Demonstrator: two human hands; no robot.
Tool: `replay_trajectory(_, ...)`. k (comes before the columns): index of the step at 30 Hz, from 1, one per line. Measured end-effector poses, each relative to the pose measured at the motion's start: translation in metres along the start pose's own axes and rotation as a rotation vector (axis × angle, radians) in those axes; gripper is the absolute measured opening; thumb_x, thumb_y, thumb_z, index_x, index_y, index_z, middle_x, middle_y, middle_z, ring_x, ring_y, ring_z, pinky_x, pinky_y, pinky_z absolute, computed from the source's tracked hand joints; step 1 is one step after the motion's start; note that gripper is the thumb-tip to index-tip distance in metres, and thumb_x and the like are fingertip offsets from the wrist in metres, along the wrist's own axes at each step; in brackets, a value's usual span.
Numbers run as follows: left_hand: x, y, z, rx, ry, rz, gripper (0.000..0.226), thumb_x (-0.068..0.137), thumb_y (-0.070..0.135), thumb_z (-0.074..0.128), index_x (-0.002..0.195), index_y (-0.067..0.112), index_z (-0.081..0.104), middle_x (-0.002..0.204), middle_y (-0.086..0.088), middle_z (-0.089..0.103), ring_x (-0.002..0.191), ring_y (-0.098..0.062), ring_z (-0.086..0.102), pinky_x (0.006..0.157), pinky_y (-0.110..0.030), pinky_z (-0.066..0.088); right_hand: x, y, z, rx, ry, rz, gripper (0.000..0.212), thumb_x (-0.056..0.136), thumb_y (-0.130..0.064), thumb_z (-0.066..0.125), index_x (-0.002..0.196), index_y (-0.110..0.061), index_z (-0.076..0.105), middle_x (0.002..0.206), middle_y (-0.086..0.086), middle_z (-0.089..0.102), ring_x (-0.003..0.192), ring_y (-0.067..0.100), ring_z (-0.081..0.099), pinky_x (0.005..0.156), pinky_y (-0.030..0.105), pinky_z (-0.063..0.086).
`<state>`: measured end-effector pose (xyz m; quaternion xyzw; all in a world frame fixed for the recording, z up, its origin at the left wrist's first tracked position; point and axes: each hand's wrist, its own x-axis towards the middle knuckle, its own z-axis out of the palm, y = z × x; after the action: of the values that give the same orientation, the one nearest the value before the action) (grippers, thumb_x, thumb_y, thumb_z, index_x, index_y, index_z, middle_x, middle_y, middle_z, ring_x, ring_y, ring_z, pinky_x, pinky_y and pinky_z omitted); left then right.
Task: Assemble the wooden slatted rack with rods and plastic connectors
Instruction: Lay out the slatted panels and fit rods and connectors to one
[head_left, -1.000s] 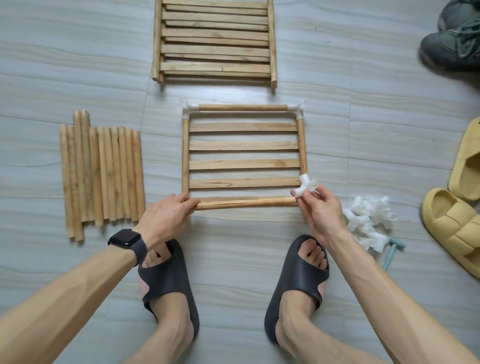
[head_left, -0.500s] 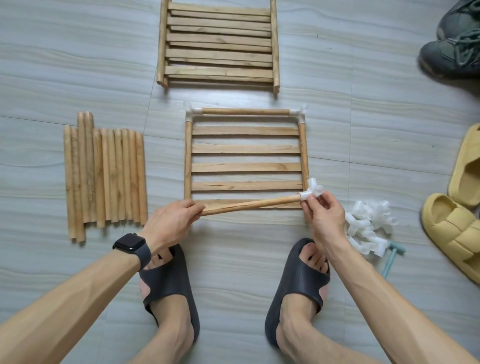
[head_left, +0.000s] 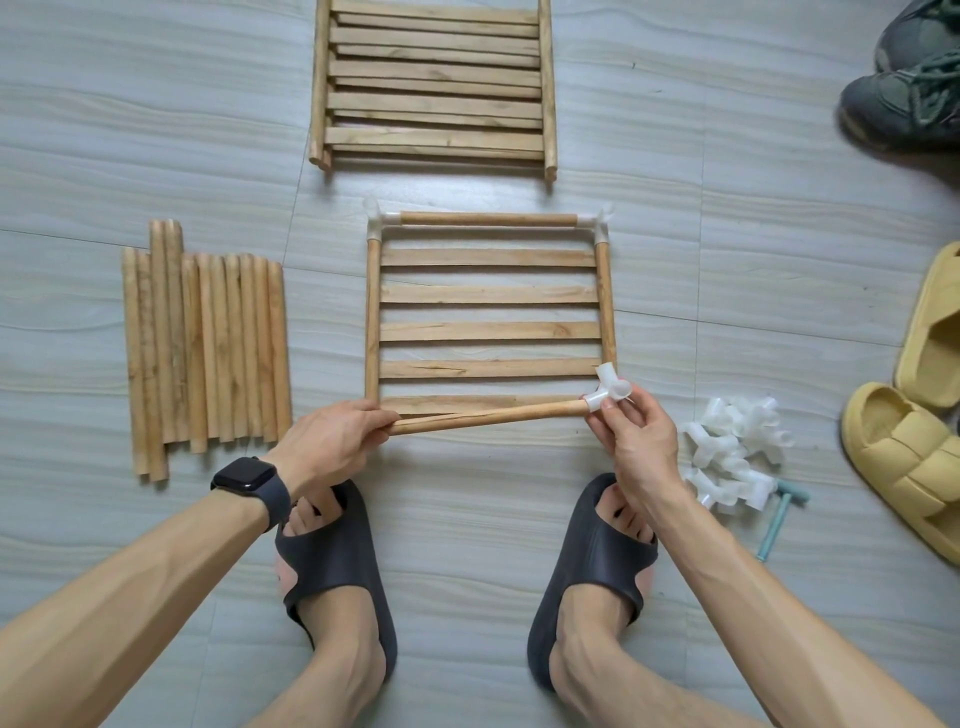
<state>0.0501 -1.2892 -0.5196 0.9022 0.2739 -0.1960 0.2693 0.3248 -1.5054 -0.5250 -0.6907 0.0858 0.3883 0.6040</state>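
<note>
My left hand is curled round the left end of a rod. My right hand pinches a white three-way connector fitted on the rod's other end; how deep it sits I cannot tell. I would push straight along the rod with a slight twist, aiming a free socket at the side rail just beyond my right fingers. Beyond both hands lies the slatted panel, five pale slats, far edge closed, near edge open. Spare connectors lie right of my right hand, loose rods left of my left, and stacked panels farthest off.
</note>
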Motion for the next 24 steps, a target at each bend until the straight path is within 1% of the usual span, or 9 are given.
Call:
replay_trajectory(4,0.003,0.001,-0.002,-0.020,-0.015,-0.028,0.031,0.105,0.033,0.047,0.131,0.026,0.061,0.113,0.007,0.062,0.099,-0.020,0.061,0.076,-0.035,0.049,0.000,0.000,-0.002,0.021,0.019,0.022,0.030,0.100,-0.002,0.057,0.130,0.000,0.057,0.127,0.016,0.065,0.116,0.022,0.067,0.087,0.026,0.059)
replay_trajectory(6,0.005,0.004,-0.002,-0.012,-0.032,-0.027,0.032,0.105,0.034,0.047,0.134,0.027,0.060,0.118,0.007,0.064,0.103,-0.018,0.060,0.077,-0.032,0.045,0.001,0.000,-0.004,0.022,0.040,0.023,0.030,0.099,-0.003,0.058,0.129,0.002,0.058,0.126,0.017,0.066,0.116,0.023,0.066,0.085,0.025,0.058)
replay_trajectory(10,0.010,0.009,-0.005,-0.002,-0.047,-0.018,0.036,0.105,0.037,0.047,0.138,0.026,0.059,0.126,0.006,0.063,0.108,-0.017,0.059,0.078,-0.027,0.038,0.001,-0.003,-0.009,0.030,0.038,0.019,0.031,0.098,-0.004,0.061,0.128,0.000,0.060,0.125,0.016,0.067,0.114,0.021,0.068,0.083,0.023,0.058)
replay_trajectory(13,0.014,0.011,-0.010,-0.025,-0.053,-0.023,0.036,0.104,0.040,0.048,0.137,0.028,0.060,0.128,0.007,0.065,0.110,-0.018,0.060,0.084,-0.030,0.044,-0.002,-0.003,-0.009,-0.053,0.001,-0.014,0.025,0.097,-0.004,0.062,0.121,-0.007,0.062,0.121,0.015,0.068,0.106,0.023,0.072,0.080,0.023,0.059)
replay_trajectory(15,0.015,0.015,-0.012,-0.035,-0.065,-0.014,0.035,0.104,0.041,0.048,0.135,0.029,0.061,0.127,0.007,0.066,0.108,-0.019,0.061,0.086,-0.033,0.047,-0.002,-0.002,-0.006,-0.080,0.015,-0.040,0.019,0.097,-0.005,0.062,0.114,-0.014,0.063,0.118,0.013,0.069,0.098,0.023,0.074,0.077,0.022,0.059)
replay_trajectory(16,0.015,0.017,-0.013,-0.029,-0.070,-0.009,0.035,0.104,0.040,0.048,0.134,0.028,0.061,0.126,0.007,0.066,0.107,-0.019,0.061,0.086,-0.034,0.048,0.000,-0.002,-0.006,-0.102,0.027,-0.062,0.019,0.097,-0.006,0.063,0.114,-0.014,0.063,0.118,0.014,0.069,0.097,0.021,0.074,0.077,0.021,0.058)
replay_trajectory(18,0.016,0.020,-0.014,0.003,-0.058,0.000,0.033,0.105,0.038,0.047,0.133,0.027,0.060,0.120,0.007,0.065,0.102,-0.019,0.061,0.082,-0.037,0.050,0.003,-0.002,-0.006,-0.164,0.034,-0.110,0.026,0.096,-0.007,0.065,0.122,-0.005,0.063,0.118,0.015,0.070,0.102,0.020,0.072,0.078,0.019,0.057)
replay_trajectory(20,0.016,0.022,-0.018,0.048,-0.006,0.013,0.029,0.105,0.035,0.048,0.129,0.025,0.062,0.111,0.007,0.063,0.094,-0.018,0.060,0.075,-0.037,0.050,0.004,-0.001,-0.004,-0.190,0.030,-0.139,0.029,0.096,-0.007,0.065,0.124,0.000,0.062,0.116,0.016,0.071,0.104,0.021,0.071,0.081,0.019,0.056)
replay_trajectory(24,0.014,0.024,-0.027,0.154,0.164,0.118,0.029,0.103,0.033,0.051,0.123,0.018,0.065,0.108,0.000,0.065,0.087,-0.021,0.061,0.062,-0.035,0.049,0.002,-0.002,-0.001,-0.197,0.040,-0.183,0.025,0.097,-0.007,0.063,0.122,-0.002,0.062,0.107,0.010,0.074,0.097,0.015,0.073,0.084,0.021,0.056)
